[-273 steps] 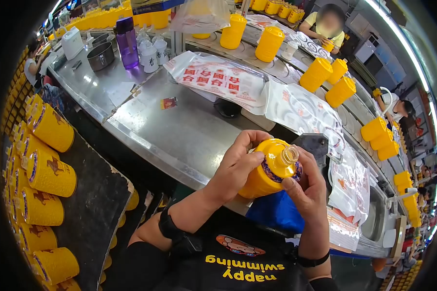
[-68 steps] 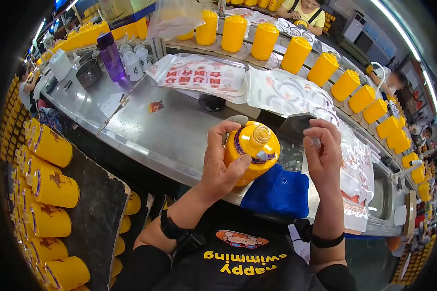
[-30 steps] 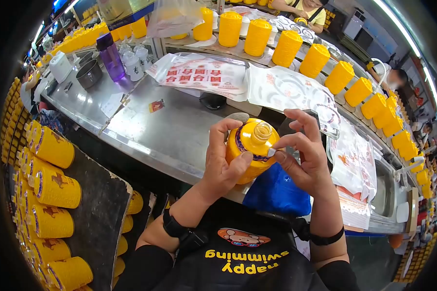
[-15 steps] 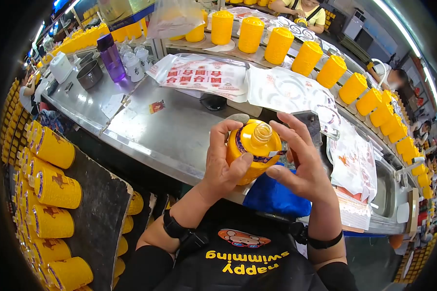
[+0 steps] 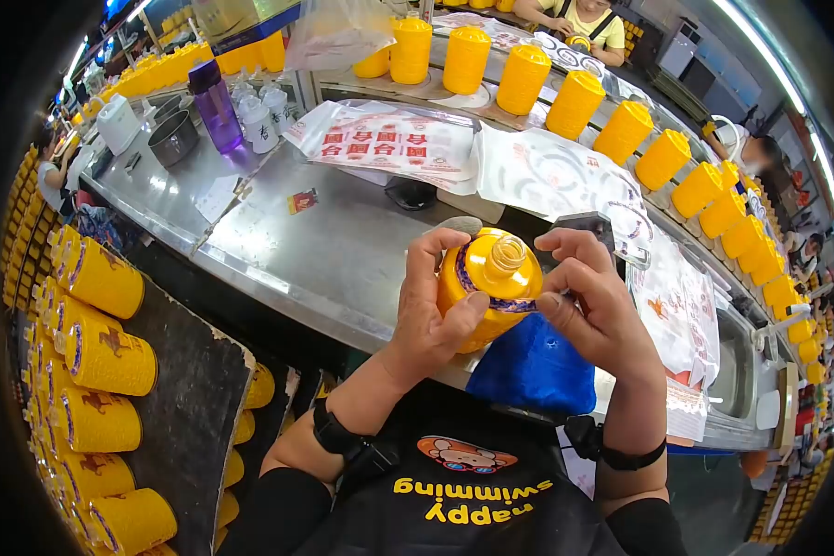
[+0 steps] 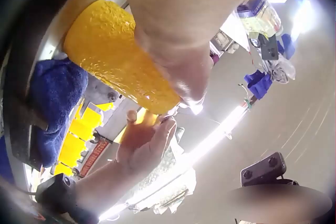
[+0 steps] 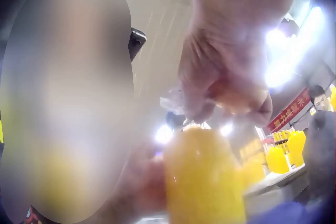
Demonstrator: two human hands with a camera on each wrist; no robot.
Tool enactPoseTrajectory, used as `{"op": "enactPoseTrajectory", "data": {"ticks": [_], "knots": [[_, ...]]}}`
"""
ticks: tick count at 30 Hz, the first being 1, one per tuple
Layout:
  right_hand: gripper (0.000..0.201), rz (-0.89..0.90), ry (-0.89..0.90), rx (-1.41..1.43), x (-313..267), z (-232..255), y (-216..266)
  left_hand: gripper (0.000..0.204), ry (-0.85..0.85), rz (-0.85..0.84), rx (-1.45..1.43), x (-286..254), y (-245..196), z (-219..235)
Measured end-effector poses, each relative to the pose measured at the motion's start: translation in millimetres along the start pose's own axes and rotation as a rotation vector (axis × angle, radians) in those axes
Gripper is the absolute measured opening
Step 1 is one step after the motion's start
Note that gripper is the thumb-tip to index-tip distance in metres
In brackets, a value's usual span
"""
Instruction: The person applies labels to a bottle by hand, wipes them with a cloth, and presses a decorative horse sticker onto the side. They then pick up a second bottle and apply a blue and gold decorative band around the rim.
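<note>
In the head view my left hand (image 5: 435, 320) grips a yellow bottle (image 5: 491, 269) from its left side, thumb in front and index finger behind. The bottle's clear threaded neck (image 5: 507, 256) points up, and a dark patterned ribbon (image 5: 512, 304) lies around its shoulder. At the bottle's right side, my right hand (image 5: 593, 301) pinches the ribbon's end between thumb and index finger. A grey rounded object (image 5: 461, 224) shows behind my left index finger. The left wrist view shows the embossed bottle (image 6: 105, 45) with my right hand (image 6: 142, 145) at its shoulder end.
A blue cloth (image 5: 537, 366) lies below the bottle on the metal table (image 5: 343, 241). Printed plastic sheets (image 5: 389, 144) cover part of the table. Yellow bottles (image 5: 524, 79) line the conveyor beyond, and more bottles (image 5: 111, 354) are stacked at left. Another person (image 5: 584, 28) sits across.
My right fingers were spread beside the ribbon's loose end half a second ago; thumb and index finger have closed at it. The left hand keeps its grip. Conveyor bottles have shifted left.
</note>
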State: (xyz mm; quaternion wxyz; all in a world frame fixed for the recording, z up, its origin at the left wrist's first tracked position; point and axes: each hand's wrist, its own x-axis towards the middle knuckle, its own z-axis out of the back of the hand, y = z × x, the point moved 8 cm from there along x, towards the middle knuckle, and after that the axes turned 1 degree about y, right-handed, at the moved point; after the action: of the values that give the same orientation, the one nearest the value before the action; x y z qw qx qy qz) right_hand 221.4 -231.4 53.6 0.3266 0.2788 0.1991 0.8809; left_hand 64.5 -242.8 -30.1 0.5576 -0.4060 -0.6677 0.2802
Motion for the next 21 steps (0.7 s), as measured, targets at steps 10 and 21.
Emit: {"op": "enactPoseTrajectory", "data": {"ticks": [10,21], "knots": [[0.054,-0.19,-0.095,0.31,-12,-6,-18,0.055,0.003,0.009,0.003,0,-1,-1],[0.062,-0.329,-0.069,0.483,-9,-36,-33,0.059,0.004,-0.006,0.121,0,0,1]]}}
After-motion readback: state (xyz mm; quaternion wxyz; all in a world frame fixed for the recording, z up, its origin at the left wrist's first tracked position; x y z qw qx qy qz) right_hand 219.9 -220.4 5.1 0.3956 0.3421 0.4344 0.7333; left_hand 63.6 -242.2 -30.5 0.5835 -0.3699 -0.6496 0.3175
